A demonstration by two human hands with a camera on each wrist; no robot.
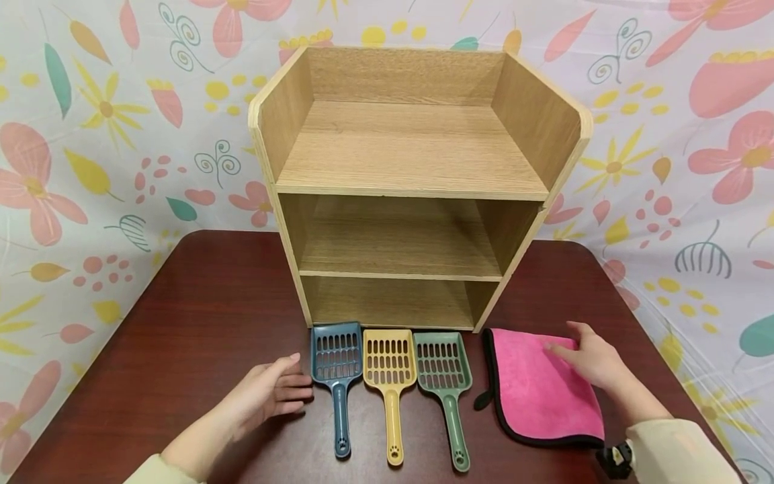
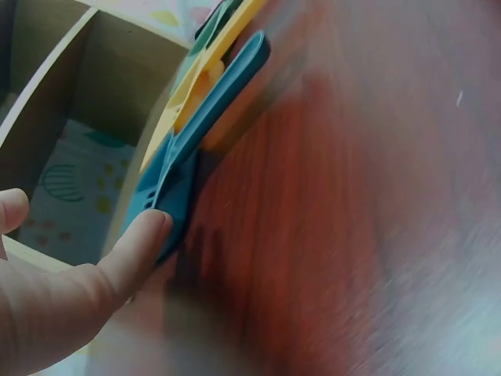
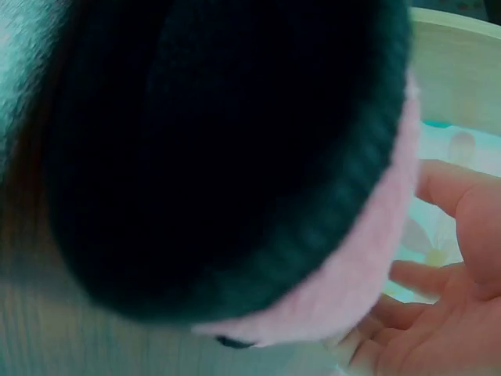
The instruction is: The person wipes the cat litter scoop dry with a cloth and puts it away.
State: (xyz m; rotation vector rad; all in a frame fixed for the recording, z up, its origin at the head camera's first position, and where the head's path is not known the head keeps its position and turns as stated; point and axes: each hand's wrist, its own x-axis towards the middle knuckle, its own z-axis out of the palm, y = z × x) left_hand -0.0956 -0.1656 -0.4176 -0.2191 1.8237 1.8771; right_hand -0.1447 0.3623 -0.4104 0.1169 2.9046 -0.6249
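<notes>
In the head view, a blue litter scoop (image 1: 336,359), a yellow litter scoop (image 1: 392,376) and a green litter scoop (image 1: 444,376) lie side by side, handles toward me. My left hand (image 1: 269,396) is beside the blue scoop, its fingers extended and holding nothing. A folded pink towel (image 1: 544,390) with black edging lies right of the green scoop. Over its right edge is my right hand (image 1: 595,359), fingers spread; whether they touch the cloth is unclear. In the right wrist view, the towel (image 3: 344,282) is close to the camera, beside the loosely bent fingers.
A wooden shelf unit (image 1: 411,144) with a raised back and sides stands behind the scoops on the dark red-brown table (image 1: 230,296). Its lower compartments face me. A floral-patterned cloth (image 1: 139,134) hangs behind and along the sides of the table.
</notes>
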